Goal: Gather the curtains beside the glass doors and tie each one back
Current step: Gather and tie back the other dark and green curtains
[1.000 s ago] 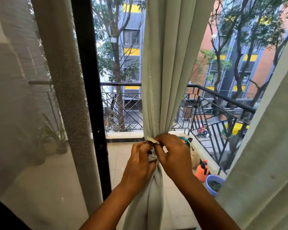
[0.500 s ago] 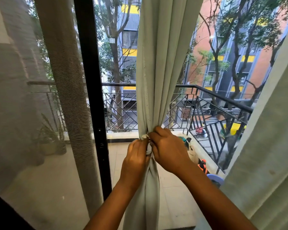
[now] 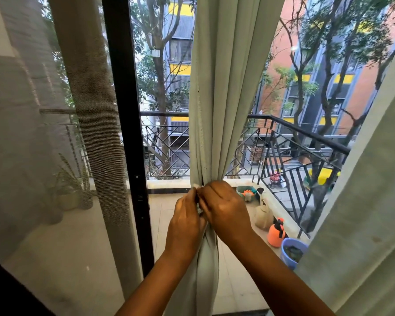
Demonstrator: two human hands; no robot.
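Observation:
A pale grey-green curtain (image 3: pixel 224 87) hangs in the middle of the view, bunched into a narrow waist at the height of my hands. My left hand (image 3: pixel 186 222) and my right hand (image 3: pixel 224 207) meet at that waist, fingers curled around a thin pale tie-back (image 3: pixel 196 185) wrapped about the gathered cloth. Only a small tip of the tie shows above my fingers; the rest is hidden by them. A second pale curtain (image 3: pixel 369 213) fills the right edge, hanging loose.
A sheer mesh curtain (image 3: pixel 55 133) covers the left. The black door frame (image 3: pixel 128 124) stands just left of my hands. Through the glass lie a balcony railing (image 3: pixel 306 131), an orange sprayer (image 3: pixel 276 232), a blue bucket (image 3: pixel 292 249) and potted plants (image 3: pixel 71 190).
The gathered waist and both hands have risen slightly in the view and drawn closer together. My fingers now hide most of the tie end that stuck out a second ago.

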